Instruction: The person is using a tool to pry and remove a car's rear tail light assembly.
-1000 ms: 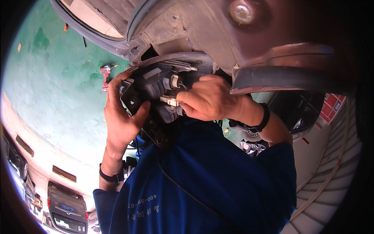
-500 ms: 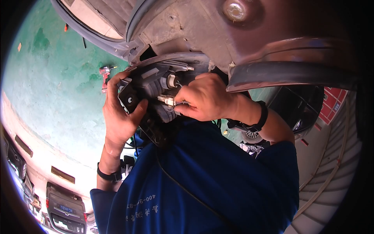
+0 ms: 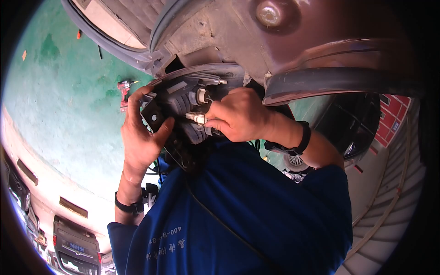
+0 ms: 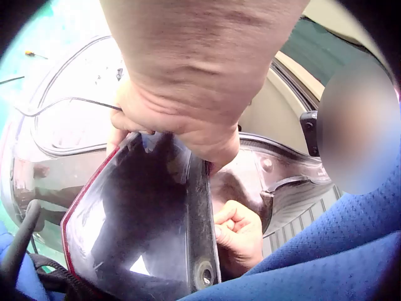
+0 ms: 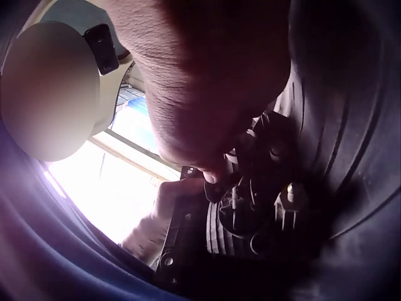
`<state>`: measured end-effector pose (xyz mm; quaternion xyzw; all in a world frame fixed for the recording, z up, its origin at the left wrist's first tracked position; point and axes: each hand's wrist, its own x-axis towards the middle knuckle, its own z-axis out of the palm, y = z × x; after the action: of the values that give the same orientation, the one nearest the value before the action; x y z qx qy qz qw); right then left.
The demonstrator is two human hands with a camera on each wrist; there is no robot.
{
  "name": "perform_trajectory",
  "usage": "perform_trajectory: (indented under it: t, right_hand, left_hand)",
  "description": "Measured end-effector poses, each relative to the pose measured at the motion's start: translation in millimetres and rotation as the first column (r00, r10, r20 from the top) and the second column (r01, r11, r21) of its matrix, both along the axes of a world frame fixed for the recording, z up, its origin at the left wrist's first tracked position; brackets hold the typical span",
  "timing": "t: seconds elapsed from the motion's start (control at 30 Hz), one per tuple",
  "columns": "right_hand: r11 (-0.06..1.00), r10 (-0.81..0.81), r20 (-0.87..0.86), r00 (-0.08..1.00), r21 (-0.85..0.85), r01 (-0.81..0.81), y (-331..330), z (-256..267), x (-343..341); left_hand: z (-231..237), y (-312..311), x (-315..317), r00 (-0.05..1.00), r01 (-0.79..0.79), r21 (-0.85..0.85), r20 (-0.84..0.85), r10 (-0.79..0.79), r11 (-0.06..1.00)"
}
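Observation:
My left hand [image 3: 144, 133] grips one end of a car tail light, fingers over its edge and thumb on the dark back of the housing [image 3: 176, 89]. In the left wrist view, the tail light [image 4: 135, 219] shows its glossy dark lens and red edge. With thumb and forefinger, my right hand [image 3: 243, 114] pinches a pale bulb socket [image 3: 197, 118], held just over the housing's back. Another white socket [image 3: 201, 95] sits in the housing close by. In the right wrist view, the back of the housing [image 5: 216, 232] lies in shadow below the hand.
The car's brownish body panel [image 3: 229, 32] rises right behind the tail light, with a dark bumper edge [image 3: 339, 85] to the right. A red cordless drill [image 3: 123, 94] lies on the green floor [image 3: 68, 87]. A dark car [image 3: 341, 123] stands at the right.
My right hand and the pinched socket have shifted slightly left relative to the housing. The left hand keeps its grip. The car body sits a little farther left in the head view.

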<state>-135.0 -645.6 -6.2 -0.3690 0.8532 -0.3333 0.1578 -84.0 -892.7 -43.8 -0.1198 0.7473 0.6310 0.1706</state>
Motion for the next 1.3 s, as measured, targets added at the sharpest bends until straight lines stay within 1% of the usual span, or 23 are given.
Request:
perform_trajectory:
  t: [0.07,0.17,0.27,0.37,0.47,0.53,0.57,0.6,0.7,0.73,0.77,0.83,0.87,0.9,0.97,1.0,1.03,1.07,1.1,1.13,1.23,1.27,1.3]
  right_hand:
    - [0.996,0.067,-0.048,0.997,0.056,-0.064,0,1,-2]
    - [0.998,0.067,-0.051,0.996,-0.015,-0.067,2,-6,-4]
    - [0.999,0.029,-0.048,0.998,0.042,-0.027,1,2,-2]
    - [0.997,0.0,-0.083,0.997,0.083,0.007,0,12,6]
    - [0.99,-0.019,-0.099,0.995,0.135,0.032,1,18,13]
    - [0.976,-0.025,-0.105,0.994,0.214,0.047,1,23,17]
    - [0.979,-0.071,-0.147,0.987,0.182,0.097,-1,26,18]
    - [0.978,-0.118,-0.186,0.975,0.148,0.146,-3,29,19]
    - [0.963,-0.253,-0.23,0.94,0.033,0.268,-5,36,23]
    - [0.953,-0.295,-0.231,0.927,-0.006,0.302,-5,38,23]
    - [0.944,-0.329,-0.223,0.918,-0.039,0.329,-5,42,25]
    - [0.924,-0.381,-0.197,0.903,-0.103,0.368,-3,51,35]
    - [0.905,-0.403,-0.055,0.914,-0.172,0.389,0,51,40]
    - [0.884,-0.42,0.123,0.899,-0.167,0.436,-4,54,46]
    - [0.839,-0.424,0.458,0.782,-0.128,0.529,-13,60,59]
    - [0.854,-0.382,0.535,0.754,-0.109,0.509,-18,69,58]
    - [0.887,-0.35,0.353,0.868,-0.173,0.428,-21,65,58]
    - [0.917,-0.308,0.155,0.939,-0.215,0.336,-23,59,59]
    - [0.943,-0.254,-0.053,0.966,-0.237,0.235,-23,54,61]
    - [0.961,-0.207,-0.075,0.976,-0.202,0.188,-20,52,67]
    - [0.953,-0.251,-0.019,0.968,-0.178,0.244,-12,57,75]
    - [0.938,-0.313,-0.045,0.949,-0.175,0.301,-12,57,75]
    - [0.929,-0.352,-0.027,0.936,-0.13,0.346,-7,61,76]
  left_hand:
    - [-1,-1,0,1.0,0.012,-0.024,-0.023,-0.013,1.0]
    - [0,-3,0,1.0,0.016,0.001,-0.005,-0.016,1.0]
    - [3,-4,-1,0.999,0.042,-0.039,-0.021,-0.043,0.998]
    - [10,-4,-5,0.997,0.066,-0.073,0.034,-0.063,0.995]
    - [6,-7,-2,0.988,0.105,-0.209,-0.093,-0.126,0.972]
    - [19,-10,-2,0.98,0.085,-0.354,-0.137,-0.141,0.931]
    - [24,-12,-1,0.976,0.073,-0.424,-0.154,-0.151,0.903]
    - [28,-17,0,0.955,0.029,-0.46,-0.248,-0.16,0.887]
    - [57,-25,4,0.885,-0.058,-0.488,-0.429,-0.182,0.871]
    - [72,-26,8,0.859,0.0,-0.501,-0.443,-0.256,0.866]
    - [88,-24,12,0.829,0.056,-0.513,-0.455,-0.327,0.857]
    - [113,-14,15,0.593,0.2,-0.473,-0.639,-0.49,0.858]
    - [117,-6,15,0.466,0.267,-0.414,-0.735,-0.492,0.87]
    - [120,4,15,0.333,0.338,-0.362,-0.817,-0.47,0.869]
    - [110,30,20,0.254,0.345,-0.3,-0.882,-0.396,0.889]
    - [106,43,21,0.209,0.35,-0.269,-0.911,-0.355,0.897]
    - [102,52,21,0.21,0.397,-0.227,-0.921,-0.328,0.889]
    - [101,59,22,0.213,0.446,-0.183,-0.929,-0.302,0.876]
    - [100,67,23,0.216,0.492,-0.14,-0.937,-0.276,0.859]
    - [97,75,27,0.23,0.498,-0.109,-0.94,-0.252,0.86]
    - [98,94,26,0.239,0.505,-0.076,-0.945,-0.224,0.86]
    - [99,91,23,0.198,0.562,-0.159,-0.927,-0.319,0.812]
    - [98,90,22,0.21,0.543,-0.167,-0.922,-0.325,0.823]
